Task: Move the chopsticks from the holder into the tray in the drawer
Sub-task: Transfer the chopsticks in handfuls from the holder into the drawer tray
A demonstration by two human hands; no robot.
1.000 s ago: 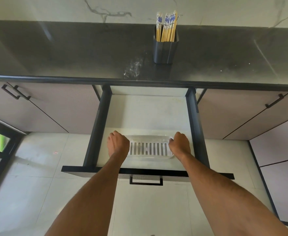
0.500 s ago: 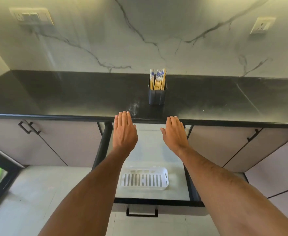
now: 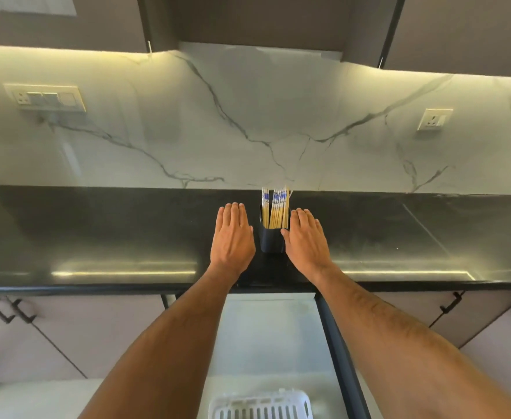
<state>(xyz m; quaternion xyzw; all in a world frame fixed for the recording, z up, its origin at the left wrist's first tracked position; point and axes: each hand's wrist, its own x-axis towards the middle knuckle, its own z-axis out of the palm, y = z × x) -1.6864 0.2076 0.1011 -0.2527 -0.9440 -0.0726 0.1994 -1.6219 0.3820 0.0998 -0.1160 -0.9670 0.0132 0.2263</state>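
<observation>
A bundle of yellow chopsticks (image 3: 275,208) with blue-and-white tops stands upright in a dark square holder (image 3: 271,241) on the black countertop (image 3: 127,237). My left hand (image 3: 232,237) is flat and open just left of the holder, a small gap away. My right hand (image 3: 305,238) is open on the holder's right side, its thumb touching the holder's wall. Below, the drawer (image 3: 266,337) is pulled out, and the white slotted tray (image 3: 261,406) lies in it at the bottom edge of the view, empty as far as I can see.
A marble backsplash (image 3: 248,116) with two socket plates rises behind the counter. Dark wall cabinets (image 3: 260,19) hang overhead. Closed cabinet doors with black handles (image 3: 12,309) flank the drawer. The drawer's black side rail (image 3: 335,343) runs under my right forearm.
Both hands let go of the tray in the drawer, rose, and moved forward over the counter to either side of the holder. My view tilted up.
</observation>
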